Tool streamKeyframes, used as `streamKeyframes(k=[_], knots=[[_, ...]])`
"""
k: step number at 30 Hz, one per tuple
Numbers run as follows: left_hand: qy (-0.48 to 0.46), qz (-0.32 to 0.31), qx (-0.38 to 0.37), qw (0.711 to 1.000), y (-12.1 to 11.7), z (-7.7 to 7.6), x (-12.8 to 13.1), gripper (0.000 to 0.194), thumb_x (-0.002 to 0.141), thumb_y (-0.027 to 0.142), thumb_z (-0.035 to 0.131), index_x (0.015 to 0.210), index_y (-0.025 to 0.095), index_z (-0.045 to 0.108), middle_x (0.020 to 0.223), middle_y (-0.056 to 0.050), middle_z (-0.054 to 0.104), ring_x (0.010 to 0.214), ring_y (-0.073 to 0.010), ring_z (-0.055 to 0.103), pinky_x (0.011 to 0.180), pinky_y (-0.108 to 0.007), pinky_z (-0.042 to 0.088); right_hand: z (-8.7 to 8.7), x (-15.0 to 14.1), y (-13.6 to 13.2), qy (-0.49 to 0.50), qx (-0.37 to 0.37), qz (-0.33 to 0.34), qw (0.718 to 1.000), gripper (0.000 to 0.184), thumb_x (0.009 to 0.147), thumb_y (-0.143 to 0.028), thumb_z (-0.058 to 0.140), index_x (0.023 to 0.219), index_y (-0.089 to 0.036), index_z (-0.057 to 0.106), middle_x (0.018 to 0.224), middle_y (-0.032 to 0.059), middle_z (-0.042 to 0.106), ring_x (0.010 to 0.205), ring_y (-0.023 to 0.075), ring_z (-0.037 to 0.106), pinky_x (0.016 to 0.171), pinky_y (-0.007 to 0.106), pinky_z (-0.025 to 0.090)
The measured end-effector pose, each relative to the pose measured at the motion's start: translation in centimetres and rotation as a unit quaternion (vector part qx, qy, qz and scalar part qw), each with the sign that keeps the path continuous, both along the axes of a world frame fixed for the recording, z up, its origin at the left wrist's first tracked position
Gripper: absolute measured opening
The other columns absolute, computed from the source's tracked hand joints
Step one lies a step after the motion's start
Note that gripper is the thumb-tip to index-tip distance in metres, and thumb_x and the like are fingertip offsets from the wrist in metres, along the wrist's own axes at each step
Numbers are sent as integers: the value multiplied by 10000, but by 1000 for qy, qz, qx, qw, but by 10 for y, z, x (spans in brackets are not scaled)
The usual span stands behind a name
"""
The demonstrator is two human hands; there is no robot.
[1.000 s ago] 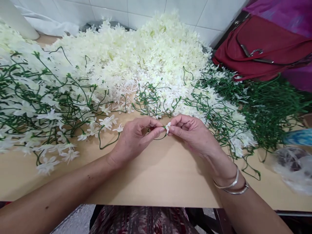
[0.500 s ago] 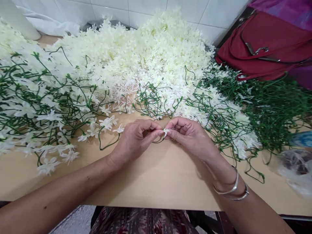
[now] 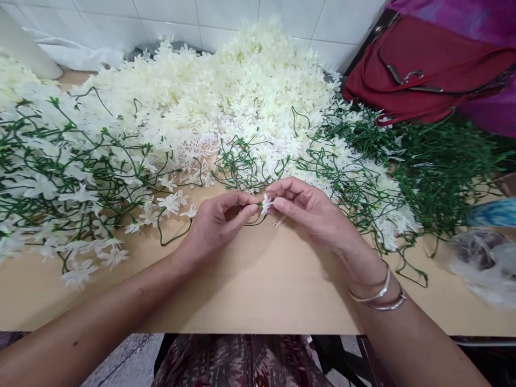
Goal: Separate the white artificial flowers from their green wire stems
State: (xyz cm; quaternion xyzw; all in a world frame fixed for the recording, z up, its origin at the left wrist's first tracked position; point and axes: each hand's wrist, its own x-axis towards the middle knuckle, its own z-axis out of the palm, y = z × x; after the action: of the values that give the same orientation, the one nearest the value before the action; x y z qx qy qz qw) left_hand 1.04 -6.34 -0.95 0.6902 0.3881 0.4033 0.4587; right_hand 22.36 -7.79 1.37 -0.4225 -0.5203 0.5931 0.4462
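My left hand and my right hand meet fingertip to fingertip above the wooden table. Both are closed in a pinch around one small white artificial flower on a thin green stem that curls under my left fingers. A thin pale stamen piece sticks out below my right fingers. Behind the hands lies a big heap of loose white flowers. Finished green stems with white flowers are spread to the left.
Bare green stems are piled at the right, below a red handbag against the tiled wall. A clear plastic bag lies at the right edge. Two metal bangles circle my right wrist. The table's front edge runs near my forearms.
The flower now sits spread open between my fingertips, and a thin pale piece shows below my right fingers. Both hands have drifted slightly up and left in view.
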Motion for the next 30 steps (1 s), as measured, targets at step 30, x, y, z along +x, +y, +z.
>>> streamKeyframes(k=[30], knots=[[69, -56, 30, 996, -1, 13, -5, 106, 967, 260, 613, 916, 192, 676, 838, -27, 693, 750, -155, 624, 694, -292, 483, 9, 4, 2, -120, 110, -99, 982, 266, 834, -428, 856, 921, -220, 715, 857, 16, 680, 767, 163, 599, 705, 302, 492]])
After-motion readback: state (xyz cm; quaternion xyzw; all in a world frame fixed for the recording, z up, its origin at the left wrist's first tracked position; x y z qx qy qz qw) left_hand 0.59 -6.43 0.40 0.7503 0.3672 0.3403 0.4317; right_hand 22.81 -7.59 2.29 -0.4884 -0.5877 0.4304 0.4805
